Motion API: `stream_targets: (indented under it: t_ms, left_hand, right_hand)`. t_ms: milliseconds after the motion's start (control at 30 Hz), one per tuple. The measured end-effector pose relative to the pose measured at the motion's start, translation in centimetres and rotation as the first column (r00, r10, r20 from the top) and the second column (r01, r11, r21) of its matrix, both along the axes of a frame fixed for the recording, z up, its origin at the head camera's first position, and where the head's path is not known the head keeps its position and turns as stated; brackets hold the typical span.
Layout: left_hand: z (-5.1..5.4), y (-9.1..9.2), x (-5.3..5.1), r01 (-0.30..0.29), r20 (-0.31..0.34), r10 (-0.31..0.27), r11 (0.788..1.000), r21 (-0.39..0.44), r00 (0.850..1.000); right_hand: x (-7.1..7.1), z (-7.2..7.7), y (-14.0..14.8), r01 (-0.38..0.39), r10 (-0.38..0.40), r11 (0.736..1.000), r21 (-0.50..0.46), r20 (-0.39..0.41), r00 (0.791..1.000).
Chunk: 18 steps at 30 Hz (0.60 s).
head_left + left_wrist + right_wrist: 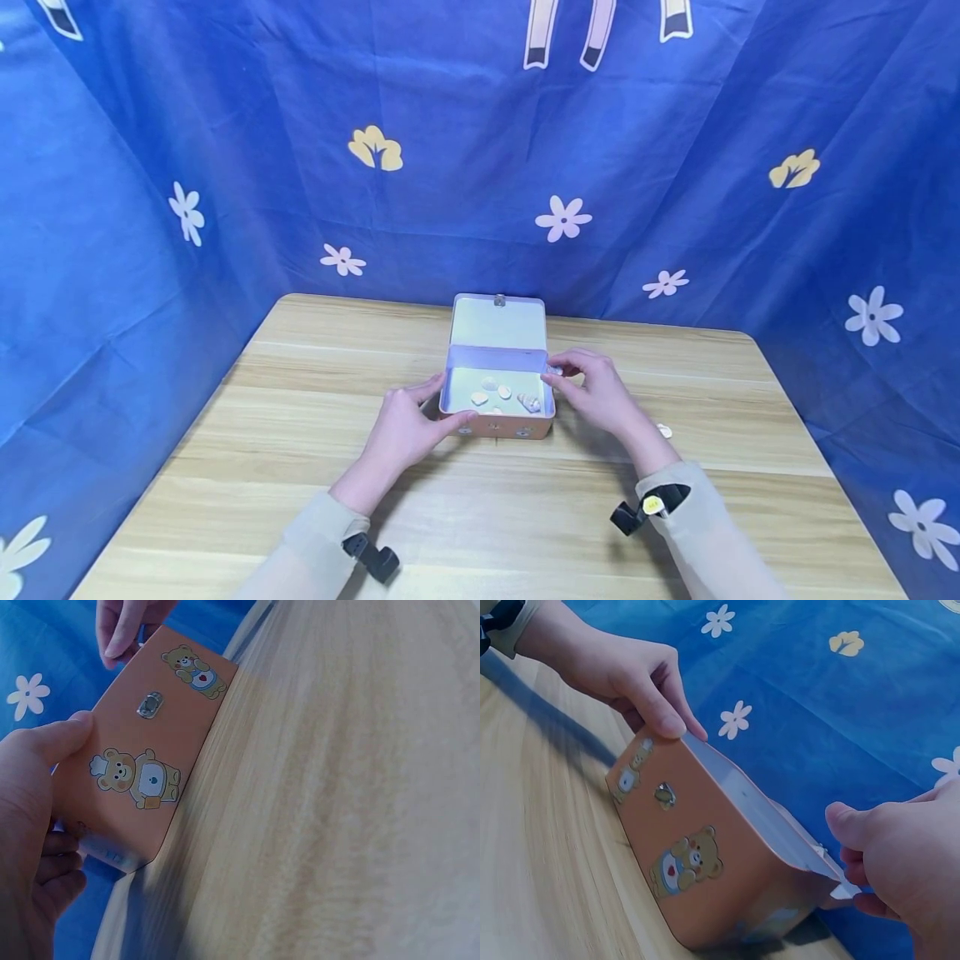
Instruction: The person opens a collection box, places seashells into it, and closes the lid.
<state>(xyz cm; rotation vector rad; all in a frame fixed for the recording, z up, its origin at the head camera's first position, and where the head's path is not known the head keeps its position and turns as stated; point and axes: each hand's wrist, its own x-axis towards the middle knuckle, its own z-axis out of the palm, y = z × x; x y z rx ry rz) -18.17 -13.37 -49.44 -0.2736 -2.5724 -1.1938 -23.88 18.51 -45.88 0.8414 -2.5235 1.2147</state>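
On the table [510, 517], the left hand [406, 427] grips a box [482, 426], the right hand [595, 390] a shell [553, 370] beside it.

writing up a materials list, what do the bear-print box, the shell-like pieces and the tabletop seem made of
Bear-print box: probably painted tin, satin orange; thin edges and the shiny silvery clasp suggest metal.
Shell-like pieces: likely natural shell, pale, one banded, but too small to rule out plastic.
Tabletop: wood or wood-look laminate, smooth and fairly matte, going by its streaky grain.
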Motion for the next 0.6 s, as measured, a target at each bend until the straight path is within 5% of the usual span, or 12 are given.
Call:
stream_targets:
  t_ms: [600]
  left_hand:
    - [0.1, 0.1, 0.1, 0.003, 0.017, -0.003, 1.0, -0.022, 1.0]
  right_hand:
    - [-0.6, -0.6, -4.1, -0.086, 0.087, 0.996, -0.019, 0.017, 0.996]
